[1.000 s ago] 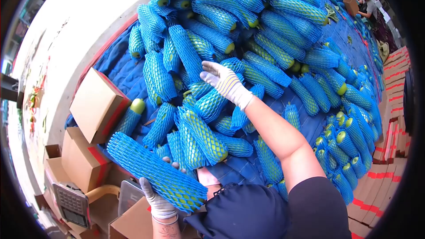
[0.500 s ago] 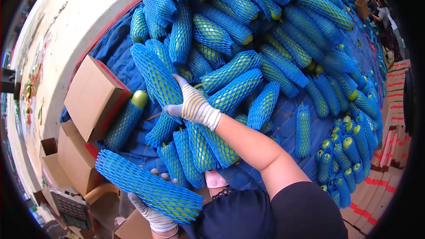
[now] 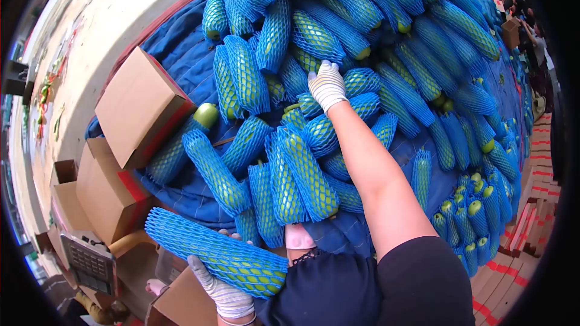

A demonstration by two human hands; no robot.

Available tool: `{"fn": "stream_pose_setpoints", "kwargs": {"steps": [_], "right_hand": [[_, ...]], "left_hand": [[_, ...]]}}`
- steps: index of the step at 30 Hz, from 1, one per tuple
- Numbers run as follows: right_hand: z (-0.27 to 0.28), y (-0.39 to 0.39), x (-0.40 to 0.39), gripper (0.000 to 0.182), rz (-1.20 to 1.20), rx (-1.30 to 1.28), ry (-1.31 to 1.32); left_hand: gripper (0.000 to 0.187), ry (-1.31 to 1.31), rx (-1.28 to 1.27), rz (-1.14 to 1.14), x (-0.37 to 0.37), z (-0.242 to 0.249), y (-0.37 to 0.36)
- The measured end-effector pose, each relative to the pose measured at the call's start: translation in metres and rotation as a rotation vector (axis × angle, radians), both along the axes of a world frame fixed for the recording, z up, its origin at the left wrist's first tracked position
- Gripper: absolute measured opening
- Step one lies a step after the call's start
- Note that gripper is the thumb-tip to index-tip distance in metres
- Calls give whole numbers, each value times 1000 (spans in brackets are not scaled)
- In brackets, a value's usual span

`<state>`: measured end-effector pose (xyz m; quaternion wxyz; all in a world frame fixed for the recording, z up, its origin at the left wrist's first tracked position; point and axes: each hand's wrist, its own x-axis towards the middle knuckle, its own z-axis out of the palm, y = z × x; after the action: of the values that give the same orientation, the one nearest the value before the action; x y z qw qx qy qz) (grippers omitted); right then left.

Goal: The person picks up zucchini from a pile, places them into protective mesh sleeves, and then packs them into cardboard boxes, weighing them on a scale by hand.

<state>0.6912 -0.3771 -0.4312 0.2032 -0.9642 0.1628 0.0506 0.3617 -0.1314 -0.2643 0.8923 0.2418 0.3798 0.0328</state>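
Observation:
In the head view, my left hand (image 3: 226,293), in a striped glove, is closed around a long green gourd (image 3: 217,252) in a blue foam net, held at the lower left. My right hand (image 3: 328,86), also gloved, reaches into the pile, thumb apart, touching a netted gourd (image 3: 362,80); its fingertips are partly hidden. A single netted gourd (image 3: 216,172) lies slanted at the pile's near left. Several netted gourds (image 3: 308,175) stand or lean close in front of me.
Cardboard boxes (image 3: 142,108) stand at the left, above a device with a keypad (image 3: 90,262). The gourds lie on a blue quilted cloth (image 3: 181,36). Flattened cartons (image 3: 513,271) are stacked at the right. Other people (image 3: 531,36) are far at the upper right.
My right hand has left a netted gourd, which now lies nearer to me, and moved up and right onto the pile. My left hand keeps its gourd. The view has shifted slightly.

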Motion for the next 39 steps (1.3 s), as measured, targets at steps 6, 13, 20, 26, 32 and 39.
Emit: {"fn": "stream_pose_setpoints", "kwargs": {"steps": [6, 13, 20, 26, 32, 39], "right_hand": [[-10, -9, 39, 70, -201, 133, 247], [-49, -54, 51, 69, -121, 787, 236], [-56, -29, 64, 107, -302, 725, 269], [-32, -1, 63, 101, -217, 1224, 310], [-26, -22, 33, 52, -477, 1622, 212], [62, -36, -94, 95, 54, 1583, 123]], "left_hand": [[77, 30, 34, 54, -4, 15, 5], [80, 48, 11, 117, -8, 12, -1], [81, 70, 37, 99, 1, 20, -3], [82, 106, 56, 77, 5, 19, -5], [82, 78, 63, 56, 4, 29, -8], [82, -3, 111, 24, -8, 33, -10]]}}
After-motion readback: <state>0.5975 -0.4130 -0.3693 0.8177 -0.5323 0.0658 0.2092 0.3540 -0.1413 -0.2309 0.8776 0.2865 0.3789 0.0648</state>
